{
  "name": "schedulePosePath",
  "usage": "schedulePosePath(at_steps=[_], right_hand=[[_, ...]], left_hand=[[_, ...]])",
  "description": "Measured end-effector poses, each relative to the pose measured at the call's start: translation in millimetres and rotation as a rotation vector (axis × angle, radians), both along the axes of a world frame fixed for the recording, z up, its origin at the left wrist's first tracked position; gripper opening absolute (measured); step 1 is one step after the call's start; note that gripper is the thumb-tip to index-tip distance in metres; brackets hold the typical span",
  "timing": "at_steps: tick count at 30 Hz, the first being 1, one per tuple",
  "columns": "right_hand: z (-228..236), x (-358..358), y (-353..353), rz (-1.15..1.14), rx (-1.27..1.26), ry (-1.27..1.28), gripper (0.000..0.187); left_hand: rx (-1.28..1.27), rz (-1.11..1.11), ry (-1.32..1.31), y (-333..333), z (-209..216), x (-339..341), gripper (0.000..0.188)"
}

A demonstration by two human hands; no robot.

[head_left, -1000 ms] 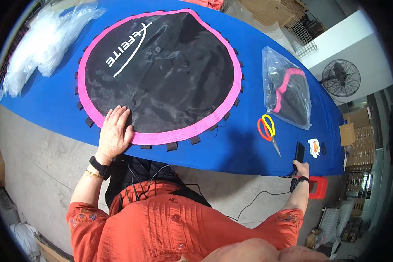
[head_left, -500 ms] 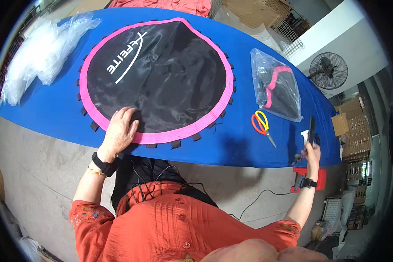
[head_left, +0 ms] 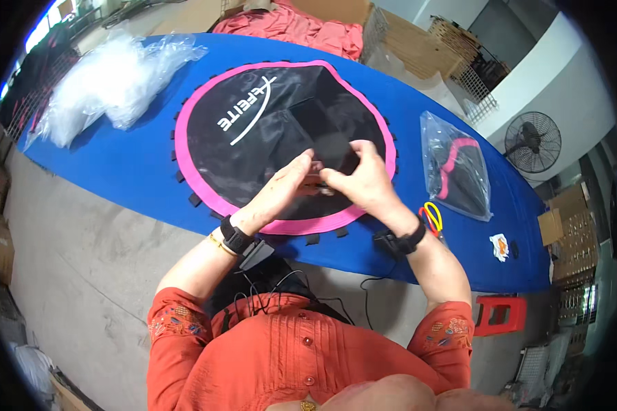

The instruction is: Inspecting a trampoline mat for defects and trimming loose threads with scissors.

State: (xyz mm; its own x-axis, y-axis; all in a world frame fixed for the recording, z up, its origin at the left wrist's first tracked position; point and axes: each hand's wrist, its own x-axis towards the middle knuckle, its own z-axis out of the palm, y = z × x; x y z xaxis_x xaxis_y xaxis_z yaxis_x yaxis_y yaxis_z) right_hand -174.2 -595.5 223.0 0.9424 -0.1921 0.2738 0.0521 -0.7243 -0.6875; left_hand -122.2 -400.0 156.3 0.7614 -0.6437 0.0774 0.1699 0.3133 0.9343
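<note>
My right hand (head_left: pixel 367 183) is closed on the right side of a flat black object (head_left: pixel 322 130), phone-shaped with what looks like an opened cover. My left hand (head_left: pixel 281 190) meets its lower edge, fingers bent and partly hidden behind the hand's own side. Something small dangles between the two hands, too blurred to name. Beneath them on the table lies a round black trampoline mat (head_left: pixel 219 147) with a pink border, white lettering and black loops along its edge.
A blue-covered table (head_left: pixel 147 181) carries a crumpled heap of clear plastic bags (head_left: pixel 113 89) at the far left. To the right are a bagged black-and-pink mat (head_left: pixel 459 168), red-and-yellow scissors (head_left: pixel 433 218) and a small white packet (head_left: pixel 499 247). A red stool (head_left: pixel 500 315) stands on the floor.
My right hand has brought the black object from the table's right end to above the mat. My left hand has lifted off the mat's near edge to meet it. The view has shifted.
</note>
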Motion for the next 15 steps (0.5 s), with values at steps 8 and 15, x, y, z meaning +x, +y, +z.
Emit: schedulePosePath(at_steps=[8,15], right_hand=[[-13.5,15.8,68.2,0.046,-0.136,0.082,0.095],[-9.3,6.5,62.3,0.087,-0.112,0.065,0.096]], left_hand=[[-0.304,-0.098,0.286,30.4,-19.6,13.1,0.072],[-0.445,-0.345,0.285,32.6,-33.0,26.0,0.072]])
